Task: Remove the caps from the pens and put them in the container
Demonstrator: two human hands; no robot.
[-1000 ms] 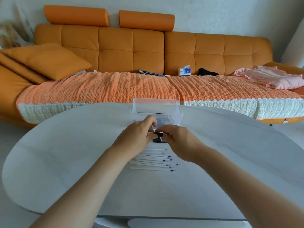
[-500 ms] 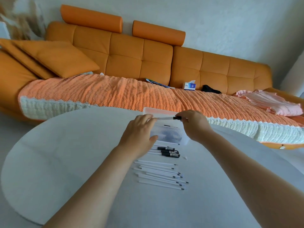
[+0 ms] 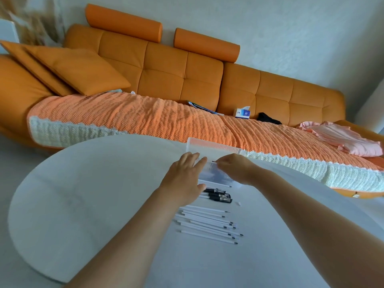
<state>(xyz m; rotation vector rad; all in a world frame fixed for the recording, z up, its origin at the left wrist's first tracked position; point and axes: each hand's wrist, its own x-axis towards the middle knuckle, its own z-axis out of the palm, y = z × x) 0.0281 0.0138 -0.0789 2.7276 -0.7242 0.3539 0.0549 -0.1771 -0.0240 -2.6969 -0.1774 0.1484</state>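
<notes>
The left hand's [image 3: 184, 175] fingers [image 3: 194, 161] lie straight and slightly spread, holding nothing, their tips at the near wall of the clear container [image 3: 214, 144]; whether they press on it or only hover I cannot tell. The thumb points right, just above the capped black pens [image 3: 219, 196]. The right hand's [image 3: 234, 169] fingers are curled, and thumb and forefinger pinch a small dark piece [image 3: 214, 161] over the container's near edge; it is too small to tell whether it is a cap or the end of a pen. The two hands are close together, fingertips almost meeting, palms down. Both forearms reach forward from the bottom of the view, the left from the lower left, the right from the lower right, bare to the elbow. The container stands at the far edge of the white oval table [image 3: 83, 194]. Nearer than the black pens lies a loose row of uncapped white pens [image 3: 207, 224], tips to the right, and a tiny white bit [image 3: 239, 203] sits just right of the black ones. Beyond the table stands an orange sofa [image 3: 182, 80].
</notes>
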